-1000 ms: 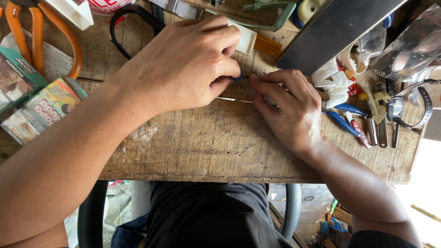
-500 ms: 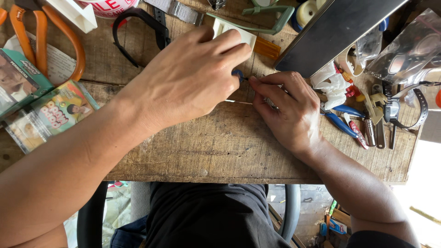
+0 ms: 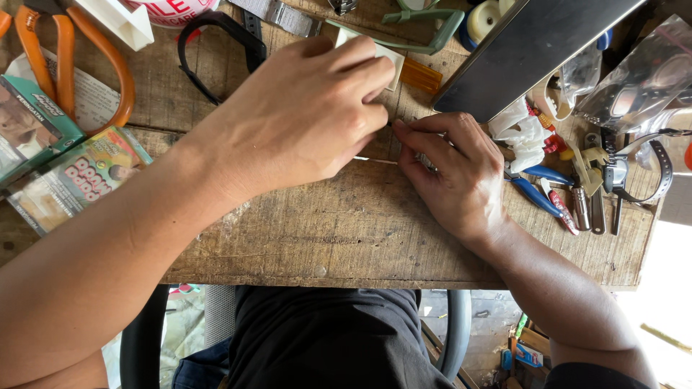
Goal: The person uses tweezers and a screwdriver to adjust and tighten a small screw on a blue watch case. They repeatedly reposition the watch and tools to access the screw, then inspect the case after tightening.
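As seen from above: both hands meet mid-worktop [image 3: 346, 245].
Left hand [image 3: 303, 115]: fingers curled, pinching a small white box [image 3: 386, 61].
Right hand [image 3: 454, 180]: fingertips pressed together, steadying a thin wire [image 3: 375, 159] against the wood.

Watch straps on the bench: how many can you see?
3, possibly more hidden in the clutter. A black strap lies top left of the left hand, a grey one at the top edge, another black one far right.

We see a worn wooden worktop [image 3: 339, 238], its planks scratched and stained, its front edge rough. Below it, a chair's dark frame [image 3: 455, 333] shows against a cluttered floor [image 3: 497, 328]. Bright daylight [image 3: 667, 288] washes out the lower right corner.
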